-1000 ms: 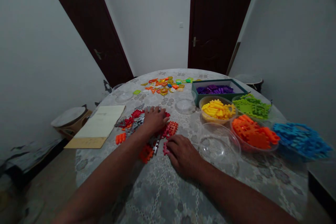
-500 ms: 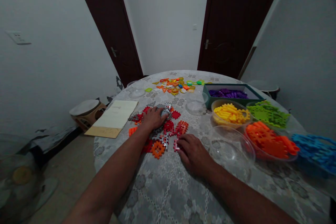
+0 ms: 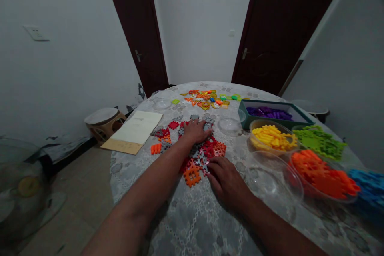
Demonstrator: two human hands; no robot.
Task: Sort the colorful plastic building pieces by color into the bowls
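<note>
My left hand [image 3: 195,130] lies over a pile of toothed plastic building pieces, its fingers spread on grey pieces [image 3: 209,121]. What its palm covers is hidden. Close to me, my right hand [image 3: 223,174] has its fingers curled at the pile's right edge. A small pink toothed piece [image 3: 205,173] peeks out at those fingertips, mostly covered by them. Just left of it is an orange square piece [image 3: 192,175] with a gridded middle. A red-orange lattice piece [image 3: 220,149] sits beyond the right hand, and a red piece [image 3: 173,125] lies at the pile's far left.
Tubs of yellow pieces [image 3: 273,137], orange pieces [image 3: 322,174] and green pieces [image 3: 321,141] stand at the right, near blue pieces [image 3: 369,186]. Behind them is a dark green box [image 3: 244,117] holding purple pieces. A paper folder [image 3: 135,130] lies left; mixed pieces [image 3: 205,105] lie at the back.
The view has swung left, so the table appears further right. My left hand has shifted slightly across the grey pieces. My right hand stays at the pink piece, now covering more of it.
</note>
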